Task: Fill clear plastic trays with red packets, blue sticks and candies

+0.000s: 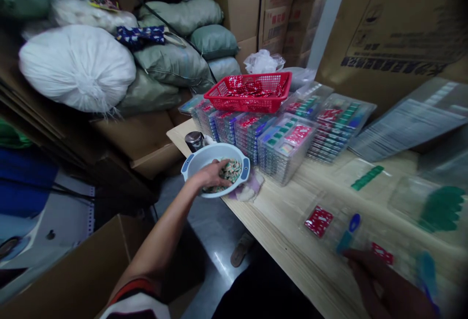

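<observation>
My left hand (212, 175) reaches into a light blue bowl (193, 163) with two handles, its fingers apart among many small green and pale pieces (232, 169). Low on the right, my right hand (391, 285) is dark and blurred. Its fingertips come close to a blue plastic piece with a rounded dark blue end (349, 231); whether they grip it cannot be made out. Around it lie clear plastic trays with red patterned packets (319, 221) and another blue piece (427, 270). Farther back is a tray with a green strip (367, 177).
Stacked clear cases (285, 148) and a red basket (248, 104) of red packets stand at the back of the wooden table (270, 216). A dark lidded jar (194, 140) is by the bowl. Sacks (171, 68) and cartons (244, 11) rise behind; an open carton (84, 265) is lower left.
</observation>
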Demonstrator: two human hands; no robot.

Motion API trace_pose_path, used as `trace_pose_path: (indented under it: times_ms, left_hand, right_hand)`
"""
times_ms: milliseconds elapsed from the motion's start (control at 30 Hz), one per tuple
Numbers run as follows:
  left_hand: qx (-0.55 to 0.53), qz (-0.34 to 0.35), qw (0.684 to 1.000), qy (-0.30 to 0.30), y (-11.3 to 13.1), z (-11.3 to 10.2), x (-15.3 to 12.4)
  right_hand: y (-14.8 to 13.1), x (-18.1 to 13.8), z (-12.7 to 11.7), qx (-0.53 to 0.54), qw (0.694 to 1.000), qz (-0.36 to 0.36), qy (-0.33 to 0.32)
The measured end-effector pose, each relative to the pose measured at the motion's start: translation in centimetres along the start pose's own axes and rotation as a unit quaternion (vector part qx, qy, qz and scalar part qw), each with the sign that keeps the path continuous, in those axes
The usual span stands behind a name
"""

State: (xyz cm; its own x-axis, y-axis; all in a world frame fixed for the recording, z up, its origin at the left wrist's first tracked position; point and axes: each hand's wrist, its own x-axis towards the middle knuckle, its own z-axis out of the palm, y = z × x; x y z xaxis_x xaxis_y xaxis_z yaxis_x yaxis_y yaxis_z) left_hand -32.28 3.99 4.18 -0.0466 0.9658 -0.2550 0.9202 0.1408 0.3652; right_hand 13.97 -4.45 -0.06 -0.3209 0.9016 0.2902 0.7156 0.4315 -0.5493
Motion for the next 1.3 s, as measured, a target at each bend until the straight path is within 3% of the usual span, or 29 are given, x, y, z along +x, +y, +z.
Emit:
trace_pose_path:
  times_ms: [100,200,300,367,433,633,700,767,833,867,967,1000,1033,1100,1167,1300]
  left_hand:
    - [0.026,0.018,0.999,0.034,0.2,0.8,0.4]
    - [-0.026,0.014,0.995,0.096,-0.8,0.0,0.5]
    - [-0.188,-0.034,0.972,0.137,-2.2,-1.3,0.4]
    - [-0.326,-0.079,0.933,0.127,-2.7,-1.8,0.2]
    - [-0.395,-0.107,0.906,0.11,-2.8,-1.9,0.1]
    - [-0.405,-0.149,0.892,0.134,-3.0,-1.4,0.0]
    - [-0.411,-0.154,0.886,0.153,-3.2,-1.7,-0.3]
    - [-0.423,-0.147,0.877,0.172,-2.6,-2.3,-0.9]
    - [-0.456,-0.111,0.866,0.172,-0.5,-2.6,-1.7]
    - [-0.481,-0.077,0.859,0.158,1.1,-2.5,-2.1]
    - [-0.525,0.058,0.847,0.065,8.3,-0.6,-3.1]
    - [-0.505,0.098,0.857,0.032,11.0,0.5,-3.5]
    - [-0.47,0.135,0.872,0.009,13.7,1.7,-3.8]
    - [-0.371,0.218,0.902,0.03,18.6,4.3,-4.3]
    - [-0.275,0.291,0.914,0.071,22.6,6.7,-4.5]
    - [-0.146,0.365,0.916,0.078,28.2,9.8,-4.1]
  right_hand:
    - [0.5,0.7,0.4,0.003,0.997,-0.068,-0.028]
    - [0.4,1.3,0.3,0.012,0.993,-0.106,-0.046]
    - [-0.4,1.6,0.2,0.036,0.994,-0.092,-0.048]
    - [-1.1,1.9,0.3,0.051,0.996,-0.061,-0.046]
    - [-1.8,2.4,0.7,0.063,0.995,-0.045,-0.063]
    - [-4.1,4.7,2.2,0.117,0.984,-0.095,-0.098]
    - [-5.1,5.4,2.8,0.156,0.979,-0.07,-0.11]
    - [-6.3,6.2,3.4,0.22,0.964,-0.001,-0.15]
    - [-7.9,7.0,4.2,0.354,0.91,0.117,-0.184]
    - [-8.9,7.5,4.6,0.447,0.854,0.182,-0.193]
    - [-11.7,9.1,5.8,0.72,0.607,0.293,-0.164]
    - [-12.3,9.6,6.1,0.774,0.546,0.296,-0.129]
    - [-12.5,10.1,6.4,0.807,0.508,0.291,-0.079]
    - [-11.8,10.7,6.4,0.83,0.482,0.277,0.038]
    - [-9.8,10.6,5.8,0.82,0.49,0.272,0.118]
    - [-4.2,9.1,3.5,0.791,0.52,0.264,0.187]
